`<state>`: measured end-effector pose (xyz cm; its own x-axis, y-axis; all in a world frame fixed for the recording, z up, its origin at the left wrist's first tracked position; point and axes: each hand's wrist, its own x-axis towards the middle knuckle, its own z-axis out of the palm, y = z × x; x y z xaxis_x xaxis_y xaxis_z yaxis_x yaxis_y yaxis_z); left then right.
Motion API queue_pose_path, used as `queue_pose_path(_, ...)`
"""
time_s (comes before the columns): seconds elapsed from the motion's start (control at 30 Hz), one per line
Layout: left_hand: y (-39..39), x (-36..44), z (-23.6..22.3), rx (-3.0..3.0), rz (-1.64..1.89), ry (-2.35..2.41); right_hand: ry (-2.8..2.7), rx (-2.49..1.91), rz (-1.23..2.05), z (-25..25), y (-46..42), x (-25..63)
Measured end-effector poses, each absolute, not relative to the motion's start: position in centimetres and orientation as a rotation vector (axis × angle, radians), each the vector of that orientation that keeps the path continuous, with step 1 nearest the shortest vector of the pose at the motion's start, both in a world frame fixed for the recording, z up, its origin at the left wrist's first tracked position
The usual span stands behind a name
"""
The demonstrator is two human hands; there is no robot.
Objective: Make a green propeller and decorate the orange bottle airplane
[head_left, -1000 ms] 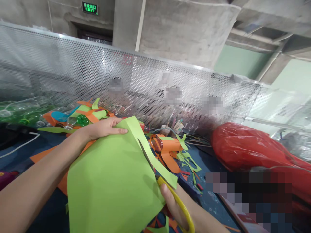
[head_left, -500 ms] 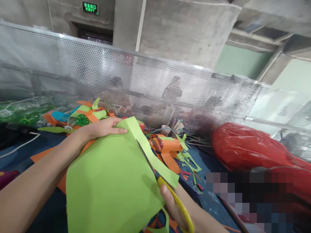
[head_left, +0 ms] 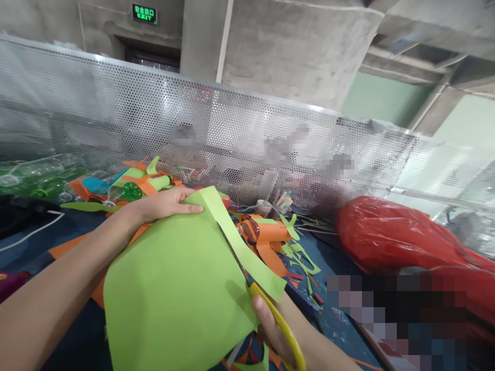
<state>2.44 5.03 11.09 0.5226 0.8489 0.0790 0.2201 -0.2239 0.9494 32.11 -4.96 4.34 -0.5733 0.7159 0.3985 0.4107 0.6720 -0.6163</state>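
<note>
- Sheet [head_left: 174, 278], light green, is held raised over the blue table [head_left: 327, 252]; this is taken as the landmark for all places below
- Sheet's far edge is pinched by the left hand [head_left: 174, 203]; thumb is laid on the upper face, other fingers partly hidden by the paper
- Scissors [head_left: 257, 291] are gripped by the right hand [head_left: 273, 332] at the sheet's right edge; thumb is set at the yellow handle, remaining fingers mostly hidden
- Blade is lined up with the slit in the sheet; whether the blades are parted or closed cannot be told
- Done: a strip [head_left: 249, 252] has been parted along much of the sheet's right side, its near end free and seen over the right wrist
- Left: the strip's far end is joined to the sheet, beyond the blade tip and beside the left hand; by judgement the cut is well past half, but not complete
- Right of the sheet: an orange model [head_left: 270, 229] is seen, with green scraps [head_left: 309, 263] next to it and a red bag [head_left: 386, 234] farther off
- Left of the sheet, beyond the left arm: plastic bottles [head_left: 50, 172] are heaped
</note>
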Motion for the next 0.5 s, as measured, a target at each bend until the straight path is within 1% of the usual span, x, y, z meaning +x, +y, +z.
queue_pose_path(0.1,4.9,2.6,11.1,1.732,0.749,0.908,-2.341,-0.839,0.568,5.1,-5.4,32.2)
queue_pose_path(0.23,4.7,3.2,11.1,1.729,0.717,0.913,-2.408,-0.91,0.56,5.5,-5.8,32.5)
queue_pose_path(0.5,4.1,4.2,11.5,1.738,0.688,0.904,-2.4,-0.943,0.524,5.5,-5.8,32.5)
